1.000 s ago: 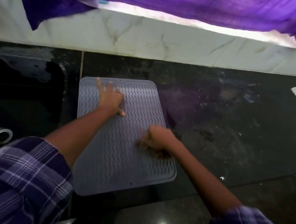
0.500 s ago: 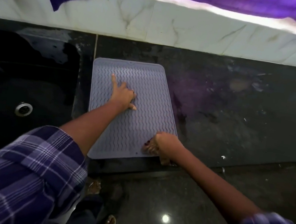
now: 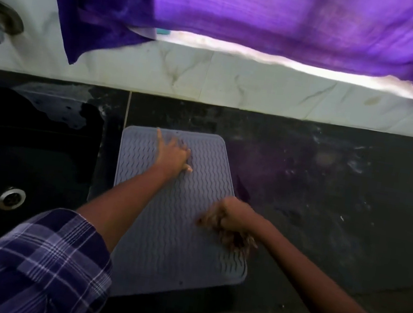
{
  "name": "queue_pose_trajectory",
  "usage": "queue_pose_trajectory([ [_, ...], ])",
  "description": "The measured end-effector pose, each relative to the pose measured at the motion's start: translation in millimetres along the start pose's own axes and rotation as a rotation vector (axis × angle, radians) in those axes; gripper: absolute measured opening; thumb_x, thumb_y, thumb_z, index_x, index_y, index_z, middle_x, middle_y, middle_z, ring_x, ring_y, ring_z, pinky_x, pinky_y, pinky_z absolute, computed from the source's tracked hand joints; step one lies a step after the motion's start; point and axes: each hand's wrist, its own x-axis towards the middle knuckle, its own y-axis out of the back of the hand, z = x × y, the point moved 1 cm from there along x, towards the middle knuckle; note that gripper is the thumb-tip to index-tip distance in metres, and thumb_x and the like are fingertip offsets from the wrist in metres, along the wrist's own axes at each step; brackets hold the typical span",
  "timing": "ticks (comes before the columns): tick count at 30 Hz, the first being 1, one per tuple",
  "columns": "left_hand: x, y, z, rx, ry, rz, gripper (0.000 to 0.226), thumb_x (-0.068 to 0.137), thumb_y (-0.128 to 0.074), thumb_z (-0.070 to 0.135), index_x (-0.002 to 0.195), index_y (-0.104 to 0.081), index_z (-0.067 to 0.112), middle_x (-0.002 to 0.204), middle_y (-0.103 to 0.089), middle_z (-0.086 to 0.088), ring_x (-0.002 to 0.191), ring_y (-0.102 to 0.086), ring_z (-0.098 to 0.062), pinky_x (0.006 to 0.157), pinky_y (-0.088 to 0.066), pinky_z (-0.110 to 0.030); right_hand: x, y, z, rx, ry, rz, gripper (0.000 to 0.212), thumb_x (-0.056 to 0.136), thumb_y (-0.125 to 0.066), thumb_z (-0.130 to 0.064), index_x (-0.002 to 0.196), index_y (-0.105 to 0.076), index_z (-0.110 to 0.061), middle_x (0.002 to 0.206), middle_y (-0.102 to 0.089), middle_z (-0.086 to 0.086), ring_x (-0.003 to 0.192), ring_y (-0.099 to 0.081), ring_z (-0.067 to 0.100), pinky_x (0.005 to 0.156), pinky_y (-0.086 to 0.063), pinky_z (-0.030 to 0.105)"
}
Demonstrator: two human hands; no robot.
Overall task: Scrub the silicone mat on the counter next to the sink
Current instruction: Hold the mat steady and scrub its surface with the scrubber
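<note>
Pressing flat with fingers spread, the left hand (image 3: 173, 155) held the silicone mat (image 3: 172, 245) beside the sink (image 3: 24, 154); the right hand (image 3: 230, 218), blurred, gripped a brown scrubber (image 3: 234, 238) on it.

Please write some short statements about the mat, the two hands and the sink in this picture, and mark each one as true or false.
1. The silicone mat lies inside the sink. False: it lies flat on the counter, to the right of the sink.
2. The left hand rests on the mat. True.
3. The right hand is open and holds nothing. False: it grips a brownish scrubber, blurred.
4. A purple cloth hangs above the counter. True.
5. Both hands are on the mat's far half. False: the right hand is near its right edge, closer to the person.
</note>
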Motion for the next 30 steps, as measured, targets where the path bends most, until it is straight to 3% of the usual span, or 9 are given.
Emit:
queue_pose_trajectory([
  [4, 31, 4, 2, 0.112, 0.000, -0.144, 0.091, 0.079, -0.063, 0.059, 0.152, -0.022, 0.023, 0.162, -0.013, -0.002, 0.149, 0.001, -0.034, 0.104, 0.005, -0.077, 80, 66, 16, -0.014, -0.115, 0.399, 0.029, 0.082, -0.058, -0.015, 0.111, -0.062, -0.016, 0.114, -0.066, 0.009, 0.105, -0.061, 0.028, 0.084, -0.051, 0.038],
  [7, 49, 1, 0, 0.125, 0.013, -0.190, 0.095, 0.068, -0.070, 0.063, 0.148, -0.033, 0.027, 0.159, -0.025, 0.000, 0.150, -0.002, -0.033, 0.102, 0.006, -0.080, 137, 100, 22, -0.055, -0.147, 0.550, 0.030, 0.085, -0.055, -0.017, 0.113, -0.065, -0.017, 0.117, -0.066, 0.013, 0.106, -0.062, 0.031, 0.085, -0.050, 0.036],
  [14, 56, 4, 2, 0.134, 0.067, -0.245, 0.099, 0.062, -0.074, 0.064, 0.146, -0.038, 0.026, 0.154, -0.034, -0.003, 0.150, -0.006, -0.031, 0.097, 0.008, -0.082, 162, 91, 15, -0.182, -0.195, 0.472, 0.028, 0.092, -0.048, -0.016, 0.113, -0.064, -0.005, 0.118, -0.064, 0.017, 0.107, -0.061, 0.035, 0.088, -0.049, 0.039],
  [17, 51, 10, 0, 0.120, 0.054, -0.265, 0.101, 0.061, -0.073, 0.066, 0.147, -0.037, 0.025, 0.154, -0.034, -0.004, 0.150, -0.005, -0.031, 0.097, 0.007, -0.083, 117, 65, 15, -0.145, -0.215, 0.255, 0.039, 0.087, -0.059, -0.035, 0.111, -0.064, -0.004, 0.112, -0.064, 0.014, 0.097, -0.062, 0.033, 0.078, -0.048, 0.035],
  [20, 50, 11, -2, 0.111, 0.048, -0.257, 0.104, 0.061, -0.073, 0.067, 0.148, -0.034, 0.026, 0.154, -0.036, -0.004, 0.149, -0.007, -0.032, 0.097, 0.007, -0.082, 86, 55, 16, -0.219, -0.204, 0.001, 0.034, 0.085, -0.062, -0.029, 0.107, -0.064, -0.004, 0.108, -0.064, 0.014, 0.089, -0.061, 0.028, 0.075, -0.050, 0.033],
  [22, 49, 11, -1, 0.104, 0.042, -0.252, 0.105, 0.061, -0.074, 0.065, 0.149, -0.033, 0.023, 0.154, -0.035, -0.005, 0.149, -0.006, -0.032, 0.098, 0.007, -0.082, 85, 77, 16, -0.201, -0.223, -0.098, 0.040, 0.079, -0.069, -0.037, 0.105, -0.067, -0.007, 0.104, -0.067, 0.010, 0.085, -0.063, 0.024, 0.078, -0.055, 0.032],
  [24, 52, 9, 0, 0.101, 0.048, -0.226, 0.102, 0.063, -0.075, 0.062, 0.147, -0.036, 0.022, 0.153, -0.037, -0.006, 0.149, -0.008, -0.031, 0.098, 0.008, -0.082, 102, 106, 14, -0.130, -0.219, 0.032, 0.044, 0.075, -0.070, -0.048, 0.098, -0.072, -0.010, 0.096, -0.070, 0.007, 0.084, -0.067, 0.024, 0.079, -0.057, 0.034],
  [26, 53, 7, 0, 0.098, 0.061, -0.216, 0.095, 0.064, -0.076, 0.058, 0.143, -0.041, 0.022, 0.151, -0.041, -0.006, 0.150, -0.010, -0.030, 0.099, 0.008, -0.081, 125, 127, 8, -0.139, -0.202, 0.284, 0.043, 0.078, -0.066, -0.051, 0.099, -0.072, -0.014, 0.094, -0.070, 0.006, 0.087, -0.067, 0.025, 0.074, -0.053, 0.033],
  [30, 54, 8, -2, 0.075, 0.072, -0.225, 0.097, 0.063, -0.076, 0.060, 0.145, -0.039, 0.024, 0.151, -0.040, -0.006, 0.149, -0.012, -0.028, 0.102, 0.007, -0.079, 150, 102, -9, -0.264, -0.176, 0.379, 0.031, 0.091, -0.051, -0.021, 0.115, -0.060, -0.003, 0.120, -0.063, 0.019, 0.109, -0.061, 0.034, 0.088, -0.048, 0.039],
])
